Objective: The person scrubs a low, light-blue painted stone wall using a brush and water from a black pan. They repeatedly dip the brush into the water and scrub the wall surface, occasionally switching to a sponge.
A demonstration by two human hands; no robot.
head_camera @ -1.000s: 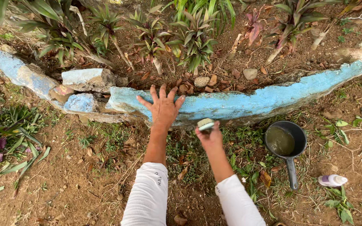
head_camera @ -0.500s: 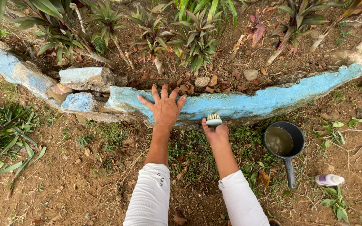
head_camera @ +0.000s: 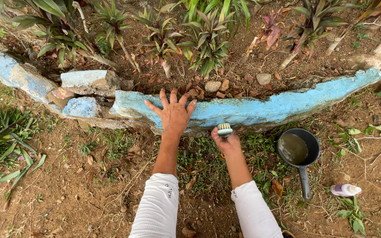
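Right hand [head_camera: 226,143] grips brush [head_camera: 224,129] | bristles toward blue curb [head_camera: 261,109]

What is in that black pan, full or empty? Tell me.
Partly full. The black pan sits upright on the ground, murky greenish-brown liquid covering its bottom, level below the rim.

The person wears white long sleeves, one on the left arm [head_camera: 159,207] and one on the right arm [head_camera: 254,211], both pushed up so the forearms are bare. Each sleeve has small dark lettering near the cuff. The left hand [head_camera: 173,115] and right hand [head_camera: 225,143] wear no gloves.
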